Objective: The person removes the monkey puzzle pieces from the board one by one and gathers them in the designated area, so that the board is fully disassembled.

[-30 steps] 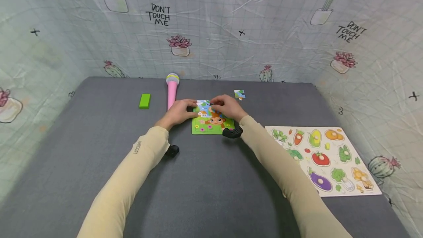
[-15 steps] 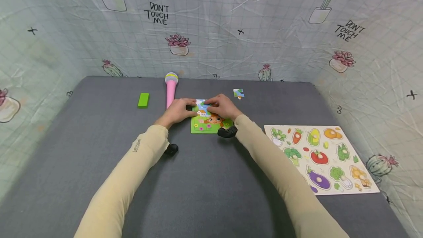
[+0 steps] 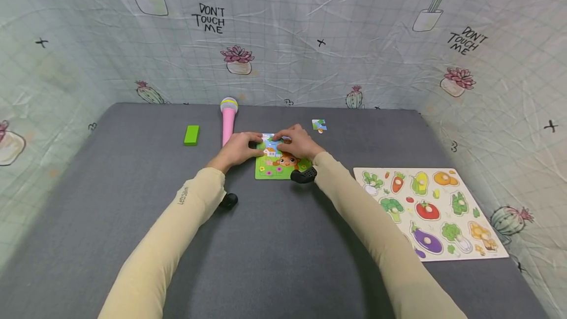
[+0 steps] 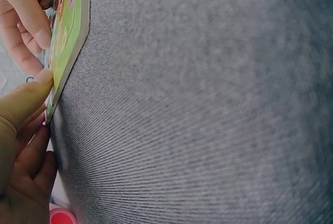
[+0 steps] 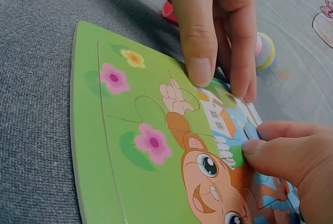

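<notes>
Monkey jigsaw (image 3: 285,162) on grey table (image 3: 274,240). Left hand (image 3: 240,148) pinches its left edge; right hand (image 3: 299,143) at upper pieces (image 3: 270,144), can't tell if gripping one. Probably light, stiff, pieces may slip; hold by green rim (image 5: 86,104).

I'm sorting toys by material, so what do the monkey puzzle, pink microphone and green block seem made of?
Monkey puzzle: probably wood or thick card, smoothly printed, with a pale edge showing.
Pink microphone: likely plastic, given the smooth, evenly coloured handle; its grey head is unclear.
Green block: painted wood or plastic, uniform in colour with crisp edges; too small to settle.
</notes>
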